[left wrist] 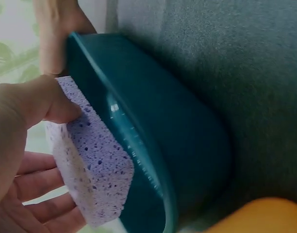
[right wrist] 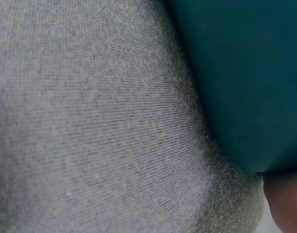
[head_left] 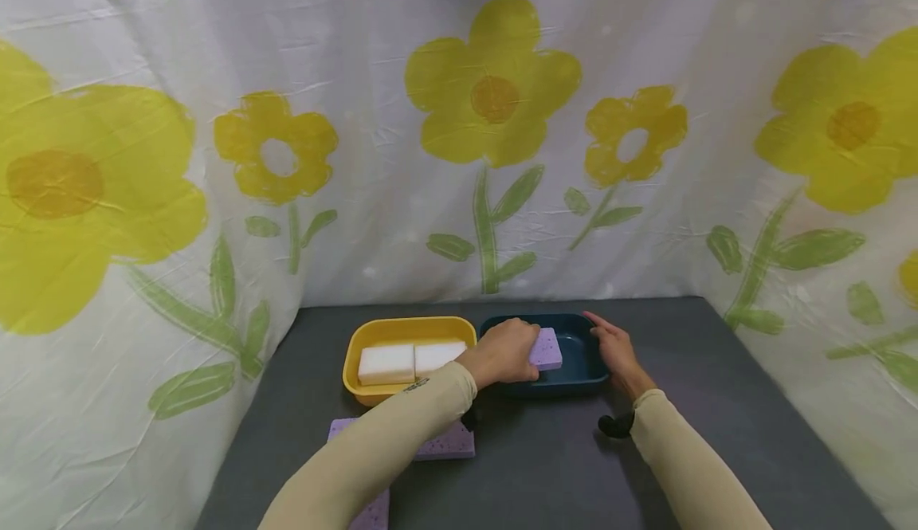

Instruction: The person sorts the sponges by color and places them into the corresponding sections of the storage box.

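My left hand [head_left: 502, 351] holds a purple sponge [left wrist: 97, 150] over the open top of a teal plastic basin [left wrist: 187, 126]. The thumb presses one face of the sponge, with the fingers behind it. In the head view the sponge overlaps the basin's inside, and my hand covers the basin's left part. At the basin's right end, my right hand [head_left: 618, 355] grips the rim, fingers along the outer wall. Only a bit of that hand shows in the right wrist view, beside the basin's corner [right wrist: 255, 145].
A yellow basin [head_left: 358, 331] with two white sponges [head_left: 387, 364] stands left of the teal one. More purple sponges [head_left: 452, 444] lie on the dark tabletop [head_left: 531, 466] nearer me, partly under my left arm. A flower-printed curtain [head_left: 358, 219] hangs behind the table.
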A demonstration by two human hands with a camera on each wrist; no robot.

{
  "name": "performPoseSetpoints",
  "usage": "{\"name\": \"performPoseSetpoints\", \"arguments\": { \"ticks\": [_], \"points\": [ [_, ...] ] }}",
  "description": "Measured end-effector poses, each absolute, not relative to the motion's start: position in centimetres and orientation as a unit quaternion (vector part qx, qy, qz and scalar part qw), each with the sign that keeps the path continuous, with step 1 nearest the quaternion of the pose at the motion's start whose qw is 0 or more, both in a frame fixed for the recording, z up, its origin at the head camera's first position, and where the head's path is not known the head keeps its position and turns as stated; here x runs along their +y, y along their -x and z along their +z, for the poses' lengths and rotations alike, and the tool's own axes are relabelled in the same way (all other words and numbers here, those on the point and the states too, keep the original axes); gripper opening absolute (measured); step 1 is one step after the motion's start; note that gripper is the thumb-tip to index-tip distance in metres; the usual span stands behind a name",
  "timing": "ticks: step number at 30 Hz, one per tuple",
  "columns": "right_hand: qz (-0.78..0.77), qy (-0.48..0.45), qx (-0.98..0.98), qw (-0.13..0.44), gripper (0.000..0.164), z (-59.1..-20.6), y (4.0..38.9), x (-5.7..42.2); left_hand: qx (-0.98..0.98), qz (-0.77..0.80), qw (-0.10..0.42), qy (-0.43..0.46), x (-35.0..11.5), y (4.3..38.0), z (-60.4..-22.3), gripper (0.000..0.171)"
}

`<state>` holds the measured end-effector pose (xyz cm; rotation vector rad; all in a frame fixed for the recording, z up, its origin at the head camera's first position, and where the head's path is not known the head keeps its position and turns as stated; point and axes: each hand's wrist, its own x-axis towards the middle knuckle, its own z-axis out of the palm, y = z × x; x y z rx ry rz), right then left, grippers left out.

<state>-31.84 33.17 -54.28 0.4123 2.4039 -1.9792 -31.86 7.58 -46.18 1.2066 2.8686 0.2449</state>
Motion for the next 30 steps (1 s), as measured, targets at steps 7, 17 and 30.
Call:
{"name": "performPoseSetpoints", "arguments": {
  "ticks": [7, 17, 30],
  "points": [
    [-0.624, -0.133, 0.77, 0.011, 0.053, -54.4, 31.9, 33.2, 0.924, 0.087, 0.021, -0.371, 10.0, 32.7, -47.7, 0.06],
    [-0.621, -0.12, 0.775, 0.01, 0.057, -54.6, 31.8, 33.3, 0.927, 0.103, 0.052, -0.358, 12.0, 33.5, -49.6, 0.051],
    [-0.59, -0.116, 0.799, -0.01, 0.057, -54.5, 32.0, 33.4, 0.925, 0.102, 0.06, -0.362, 15.6, 37.4, -55.3, 0.048]
  ]
}}
